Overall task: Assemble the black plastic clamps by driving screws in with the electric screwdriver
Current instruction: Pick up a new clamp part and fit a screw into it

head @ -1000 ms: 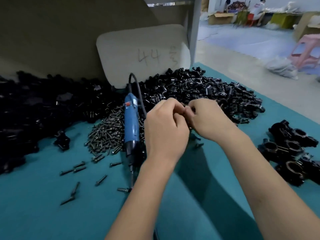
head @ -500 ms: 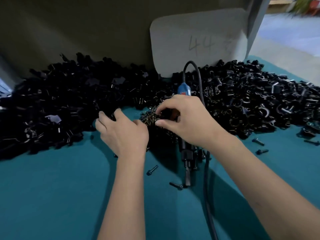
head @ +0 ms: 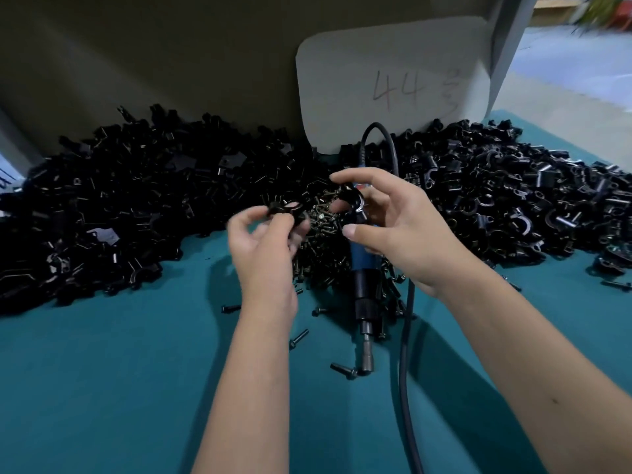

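Note:
My left hand is raised over the teal table and pinches a black clamp piece in its fingertips. My right hand holds a second black clamp half between thumb and fingers, a little apart from the left one. Below both hands lies a heap of dark screws. The blue electric screwdriver lies on the table under my right hand, its bit pointing toward me, its black cable looping back past my right wrist.
Large heaps of black clamp parts fill the back left and back right of the teal table. A grey card marked 44 leans against the back wall. Loose screws lie scattered near the screwdriver's tip.
Both hands have lifted off the heaps. My left hand now holds a clamp piece picked from the left heap, and my right hand has raised its own piece above the screws.

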Motion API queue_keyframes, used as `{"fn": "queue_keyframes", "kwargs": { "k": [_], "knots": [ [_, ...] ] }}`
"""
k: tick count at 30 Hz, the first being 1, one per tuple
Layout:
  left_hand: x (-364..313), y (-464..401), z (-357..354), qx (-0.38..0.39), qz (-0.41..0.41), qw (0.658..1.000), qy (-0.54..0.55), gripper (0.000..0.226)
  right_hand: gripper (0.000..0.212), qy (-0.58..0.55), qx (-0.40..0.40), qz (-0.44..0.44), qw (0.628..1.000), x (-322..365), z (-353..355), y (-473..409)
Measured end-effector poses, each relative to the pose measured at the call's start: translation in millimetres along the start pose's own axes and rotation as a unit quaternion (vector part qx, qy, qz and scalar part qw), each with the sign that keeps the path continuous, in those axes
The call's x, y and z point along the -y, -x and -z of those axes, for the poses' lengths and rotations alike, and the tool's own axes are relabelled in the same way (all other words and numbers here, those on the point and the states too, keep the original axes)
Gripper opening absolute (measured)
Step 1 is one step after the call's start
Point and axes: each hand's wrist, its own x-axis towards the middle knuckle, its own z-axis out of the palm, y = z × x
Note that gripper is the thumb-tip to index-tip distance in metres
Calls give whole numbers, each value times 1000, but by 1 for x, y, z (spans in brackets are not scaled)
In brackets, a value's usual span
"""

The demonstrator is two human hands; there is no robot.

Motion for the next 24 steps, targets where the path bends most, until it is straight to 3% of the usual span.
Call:
{"fn": "queue_keyframes", "kwargs": {
  "k": [2, 6, 11, 19, 24],
  "knots": [
    [7, 9, -7, 50, 71, 993, 78, 19, 56, -60, -3, -27, 998, 2, 1, 0],
    [14, 18, -11, 116, 128, 978, 115, 25, 38, -198, 13, -54, 979, 6, 7, 0],
    [16, 19, -14, 113, 141, 973, 142, 31, 45, -211, 33, -50, 976, 4, 23, 3],
    [20, 23, -12, 163, 141, 962, 166, 38, 41, -235, -28, -48, 970, 0, 24, 1],
    [22, 21, -10, 172, 155, 957, 177, 44, 58, -208, -16, -44, 977, -3, 31, 3]
  ]
}}
